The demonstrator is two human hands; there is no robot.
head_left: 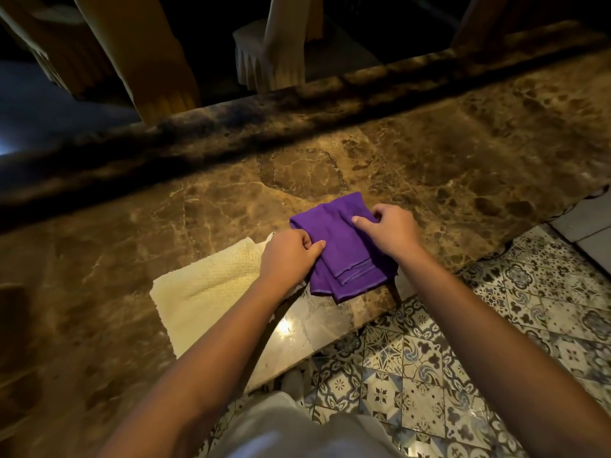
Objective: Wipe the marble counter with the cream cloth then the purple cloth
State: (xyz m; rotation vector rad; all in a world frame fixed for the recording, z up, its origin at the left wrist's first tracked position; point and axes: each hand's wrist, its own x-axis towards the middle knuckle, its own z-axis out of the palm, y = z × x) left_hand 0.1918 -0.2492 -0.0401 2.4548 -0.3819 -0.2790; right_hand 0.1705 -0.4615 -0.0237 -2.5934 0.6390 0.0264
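A folded purple cloth [347,256] lies near the front edge of the brown marble counter [429,153]. My left hand [287,256] pinches its left edge and my right hand [390,233] grips its upper right side. A cream cloth [205,292] lies flat on the counter just left of the purple one, partly under my left wrist. The purple cloth's lower corner hangs slightly over the counter edge.
A raised dark marble ledge [297,107] runs along the back of the counter. Pale fluted columns [271,57] stand behind it. Patterned floor tiles [463,358] lie to the right below the counter edge. A dark cable [595,193] trails at the far right.
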